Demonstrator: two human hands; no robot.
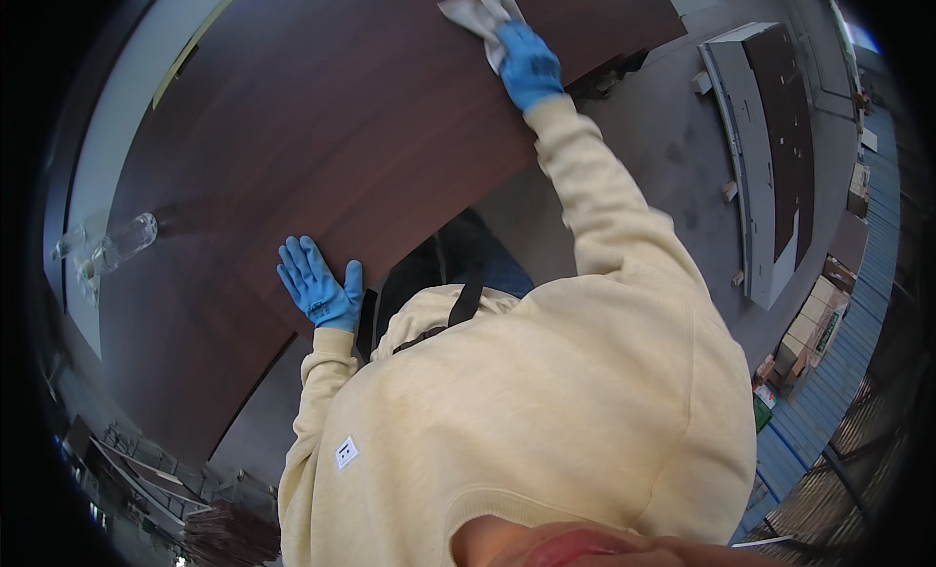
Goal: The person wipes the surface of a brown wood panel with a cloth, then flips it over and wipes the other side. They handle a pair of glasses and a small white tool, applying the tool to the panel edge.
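My right hand (530, 66), in a blue glove, grips a whitish cloth (483, 17) and presses it on the dark brown panel (322, 138) near its far right part. The cloth is crumpled, and its loose end spreads out to the left of my fingers. My left hand (318, 282), also blue-gloved, lies flat with fingers stretched out on the near edge of the panel. A clear plastic bottle (130, 239) lies on its side toward the panel's left edge, away from both hands.
A pale strip with yellow tape (192, 48) runs along the panel's far left side. On the grey floor to the right, a stack of panels (765, 157) rests on small wooden blocks. Cardboard boxes (811, 325) stand beside a blue corrugated wall (858, 323).
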